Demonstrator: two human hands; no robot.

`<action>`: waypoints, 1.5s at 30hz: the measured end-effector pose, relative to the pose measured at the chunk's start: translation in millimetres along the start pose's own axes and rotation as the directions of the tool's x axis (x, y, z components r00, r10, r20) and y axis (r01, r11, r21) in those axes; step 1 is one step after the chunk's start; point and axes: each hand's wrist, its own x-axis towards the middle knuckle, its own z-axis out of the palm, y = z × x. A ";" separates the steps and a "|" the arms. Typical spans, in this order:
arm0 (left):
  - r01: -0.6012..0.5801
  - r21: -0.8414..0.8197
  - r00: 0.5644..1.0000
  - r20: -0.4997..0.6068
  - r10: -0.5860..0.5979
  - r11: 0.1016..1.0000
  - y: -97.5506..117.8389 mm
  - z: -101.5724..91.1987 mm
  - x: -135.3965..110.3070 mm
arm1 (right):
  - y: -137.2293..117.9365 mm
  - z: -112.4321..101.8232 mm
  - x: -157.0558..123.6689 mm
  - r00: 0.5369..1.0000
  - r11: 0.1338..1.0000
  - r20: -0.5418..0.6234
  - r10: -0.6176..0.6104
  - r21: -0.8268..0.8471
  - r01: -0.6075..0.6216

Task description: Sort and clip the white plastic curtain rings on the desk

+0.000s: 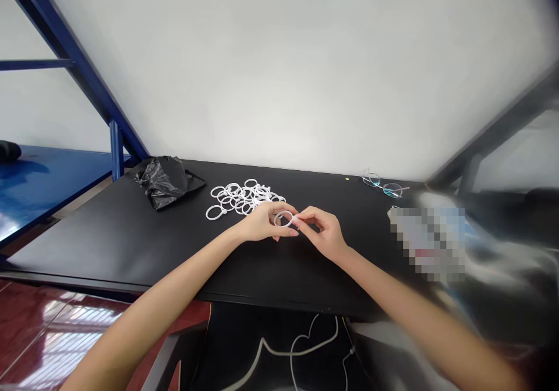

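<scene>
A white plastic ring [284, 219] with a small nub is held between my two hands, above the front half of the black table [174, 245]. My left hand [264, 221] curls around the ring's left side, thumb in front and fingers behind. On the other side, the thumb and fingertips of my right hand [321, 231] pinch it at the nub, which they partly cover. Just behind my left hand lies a loose pile of similar white rings [238, 196], several of them overlapping. That hand hides part of the pile.
A crumpled black plastic bag [168, 181] lies at the back left. Eyeglasses [393, 190] rest at the back right, near a blurred-out packet [428, 242]. A pale wall rises behind the table. White cables [279, 353] lie below the front edge.
</scene>
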 end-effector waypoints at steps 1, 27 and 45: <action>0.005 -0.002 1.000 0.001 -0.005 1.000 -0.1 -0.3 0.1 | -0.1 -0.2 -0.3 1.000 1.000 0.008 0.005 0.004 -0.005; -0.133 0.288 0.975 -0.132 0.177 0.948 -2.4 9.3 -1.5 | 3.8 -9.3 7.1 0.974 0.963 0.019 0.227 0.145 -0.227; -0.075 0.892 0.902 -0.129 0.411 0.445 -19.7 -12.4 1.2 | 32.7 -70.9 21.6 0.896 0.800 0.109 0.430 -0.507 -0.322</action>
